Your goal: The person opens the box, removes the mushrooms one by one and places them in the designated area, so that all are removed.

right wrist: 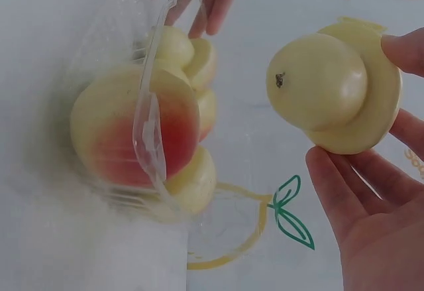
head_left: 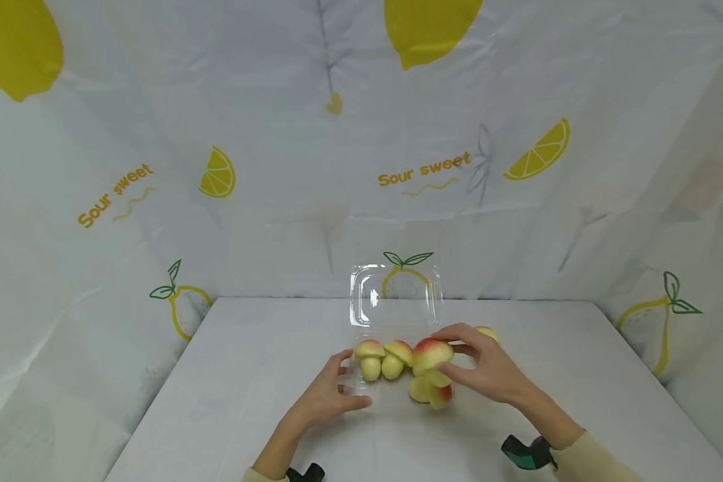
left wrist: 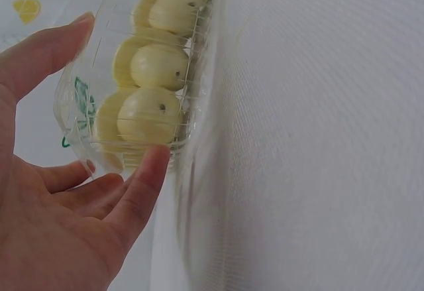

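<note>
The right hand [right wrist: 371,205] pinched a mushroom-shaped toy [right wrist: 334,92] at three o'clock of the clear clamshell box [left wrist: 126,99], steadied by the left hand's [left wrist: 59,218] relaxed fingers; a loose pinch risked dropping it.

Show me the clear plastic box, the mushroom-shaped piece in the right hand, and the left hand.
clear plastic box [left wrist: 79,105], left wrist view, side wall
mushroom-shaped piece [right wrist: 318,82], right wrist view, rounded stem
left hand [head_left: 328,395], head view, back of hand
</note>
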Demonstrator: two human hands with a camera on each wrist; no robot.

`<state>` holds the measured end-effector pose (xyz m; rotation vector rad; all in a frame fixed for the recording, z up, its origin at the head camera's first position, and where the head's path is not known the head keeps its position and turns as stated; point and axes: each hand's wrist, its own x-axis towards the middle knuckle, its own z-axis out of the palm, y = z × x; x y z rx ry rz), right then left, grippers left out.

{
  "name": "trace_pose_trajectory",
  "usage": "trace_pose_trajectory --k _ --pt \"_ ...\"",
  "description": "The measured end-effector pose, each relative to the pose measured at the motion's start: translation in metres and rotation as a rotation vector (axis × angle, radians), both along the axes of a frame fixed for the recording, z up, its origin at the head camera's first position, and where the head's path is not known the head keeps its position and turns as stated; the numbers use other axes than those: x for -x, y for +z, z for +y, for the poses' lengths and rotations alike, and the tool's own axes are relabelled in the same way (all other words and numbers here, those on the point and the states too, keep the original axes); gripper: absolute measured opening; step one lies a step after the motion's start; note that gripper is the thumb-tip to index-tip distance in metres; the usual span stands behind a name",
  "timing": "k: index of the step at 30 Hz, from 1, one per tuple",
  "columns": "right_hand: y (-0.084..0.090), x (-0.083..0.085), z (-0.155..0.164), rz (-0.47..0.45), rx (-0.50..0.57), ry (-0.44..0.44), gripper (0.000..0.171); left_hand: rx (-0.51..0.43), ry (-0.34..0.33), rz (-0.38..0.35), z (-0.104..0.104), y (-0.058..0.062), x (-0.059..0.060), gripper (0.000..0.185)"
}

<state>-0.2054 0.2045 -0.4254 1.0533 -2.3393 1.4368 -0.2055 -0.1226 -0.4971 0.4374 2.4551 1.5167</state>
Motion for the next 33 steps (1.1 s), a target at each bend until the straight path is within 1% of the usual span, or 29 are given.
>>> trace_pose_trajectory --k 6,8,13,17,26,33 --pt "-0.003 -0.001 0.014 0.002 -0.038 -0.087 0.037 -0.004 -0.001 0.003 -0.001 0.0 -0.001 0.099" --pt "-0.003 -0.002 0.019 0.003 -0.045 -0.101 0.037 -0.007 -0.002 0.003 -0.001 0.0 0.0 0.099" --pt "-0.002 -0.002 0.032 0.043 -0.056 -0.139 0.039 0.007 -0.004 0.004 -0.001 -0.002 0.001 0.098" --pt "0.001 -0.001 0.042 0.069 -0.058 -0.196 0.04 0.016 -0.001 0.003 -0.002 -0.003 0.002 0.098" --pt "-0.001 0.005 0.063 0.09 -0.047 -0.309 0.039 0.015 -0.008 0.011 -0.001 -0.002 0.001 0.098" --pt "-0.005 0.011 0.08 0.092 -0.037 -0.372 0.04 0.019 -0.007 0.003 -0.001 -0.001 0.002 0.098"
